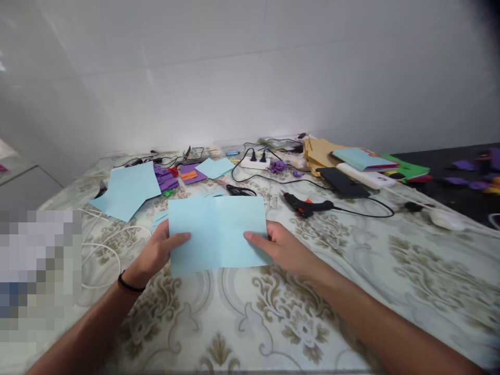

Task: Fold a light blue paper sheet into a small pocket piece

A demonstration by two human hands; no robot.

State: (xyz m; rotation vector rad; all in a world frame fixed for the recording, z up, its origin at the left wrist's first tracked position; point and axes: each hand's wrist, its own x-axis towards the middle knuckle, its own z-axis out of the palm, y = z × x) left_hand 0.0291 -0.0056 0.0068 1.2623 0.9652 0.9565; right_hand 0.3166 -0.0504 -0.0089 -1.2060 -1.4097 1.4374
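A light blue sheet of paper [219,234] with a faint crease down its middle is held up above the patterned tablecloth. My left hand [162,249] grips its left edge, thumb on the near face and fingers behind. At the right edge my right hand [281,247] pinches it the same way. Just beyond the sheet lie black-handled scissors [240,190], partly over blue scraps. A black glue gun [307,204] rests to the right of the sheet, its cord running right. Larger light blue sheets [130,190] lie beyond my left hand.
Purple paper strips [166,178] and another light blue piece [216,168] lie at the back. A white power strip [255,163] has two black plugs. On the right are a black phone [342,182], a white power bank [365,176] and stacked coloured paper [365,159]. White cable [117,255] loops at left.
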